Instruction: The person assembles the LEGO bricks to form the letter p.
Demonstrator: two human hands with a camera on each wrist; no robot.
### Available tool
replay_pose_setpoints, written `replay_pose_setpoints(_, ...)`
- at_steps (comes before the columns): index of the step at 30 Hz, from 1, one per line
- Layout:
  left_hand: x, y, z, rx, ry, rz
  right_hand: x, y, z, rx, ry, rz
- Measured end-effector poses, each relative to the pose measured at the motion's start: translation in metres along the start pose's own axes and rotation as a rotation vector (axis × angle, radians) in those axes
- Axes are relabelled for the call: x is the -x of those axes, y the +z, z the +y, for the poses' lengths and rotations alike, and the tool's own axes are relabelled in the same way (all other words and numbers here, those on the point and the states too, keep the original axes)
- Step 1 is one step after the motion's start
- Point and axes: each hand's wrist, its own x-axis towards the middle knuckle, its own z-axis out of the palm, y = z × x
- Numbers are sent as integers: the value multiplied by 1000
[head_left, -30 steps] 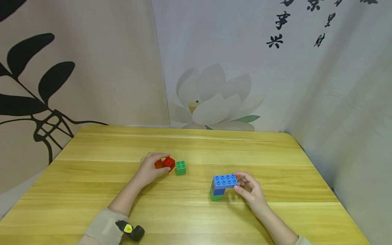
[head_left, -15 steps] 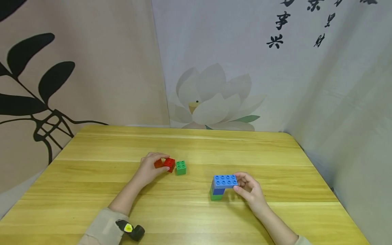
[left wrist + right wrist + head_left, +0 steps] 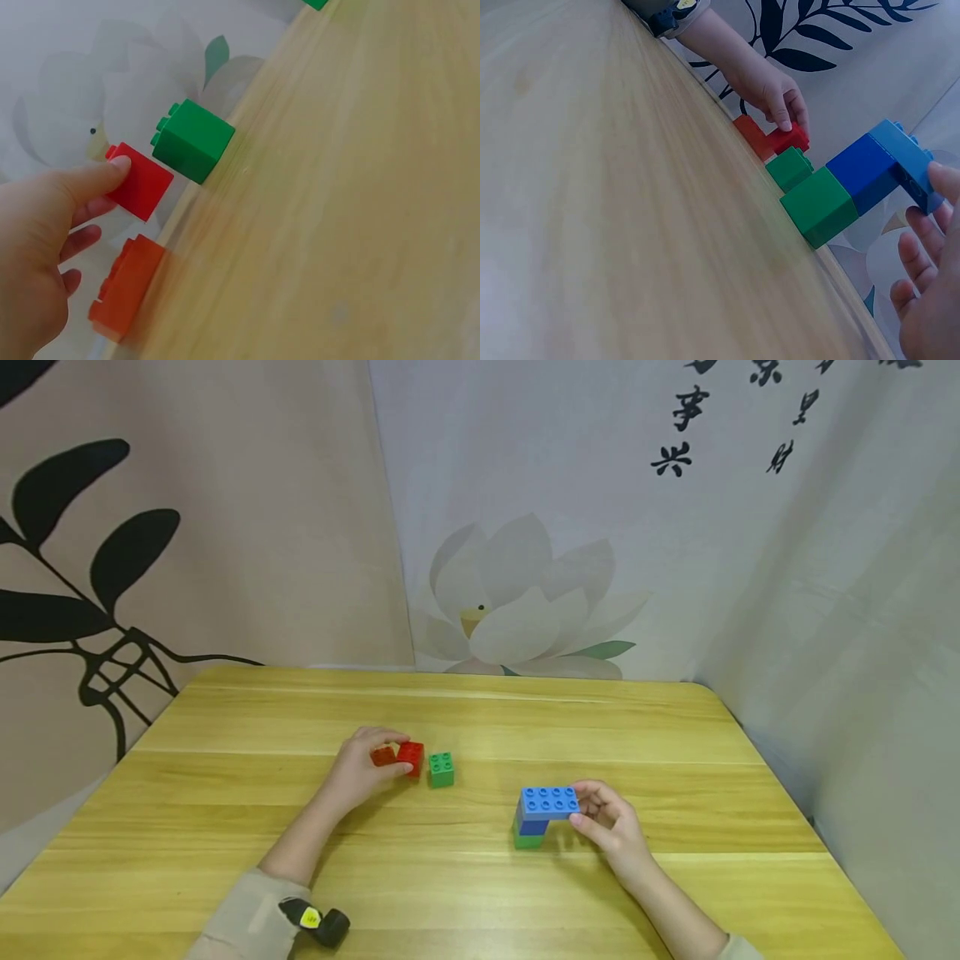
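Observation:
My left hand (image 3: 360, 768) pinches a red toy brick (image 3: 411, 758) between thumb and fingers; in the left wrist view a gap shows between this red brick (image 3: 142, 184) and the tabletop. Just left of it, partly covered by the hand, lies an orange brick (image 3: 383, 756). A small green brick (image 3: 442, 770) stands close on its right. Further right is a stack: a green brick (image 3: 528, 841) at the bottom, a dark blue brick (image 3: 534, 827) on it, and a long light blue brick (image 3: 550, 803) on top, jutting rightward. My right hand (image 3: 617, 831) holds that jutting end with thumb and fingers.
The bricks are on a wooden table (image 3: 465, 902) whose back edge meets a pale curtain (image 3: 300, 527) printed with leaves, a lotus and characters. A black wrist device (image 3: 315, 922) is strapped over the left sleeve (image 3: 251, 914).
My left hand has shifted slightly left and up with the red brick, widening its gap to the small green brick. The right hand and the stack stay put.

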Motion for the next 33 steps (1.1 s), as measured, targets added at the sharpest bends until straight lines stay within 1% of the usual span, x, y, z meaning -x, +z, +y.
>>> replay_pose_setpoints(8,0,-8,10,27,-3,4,-1,1,0,9,7,3)
replay_pose_setpoints(11,0,-10,16,35,6,8,-1,1,0,9,7,2)
replay_pose_setpoints(18,2,-10,30,42,59,36,-1,1,-1,12,22,-1)
replay_pose_setpoints(23,4,-9,43,74,81,49,-1,1,-1,16,27,-2)
replay_pose_setpoints(33,10,0,68,127,152,51,0,0,1,-3,8,-1)
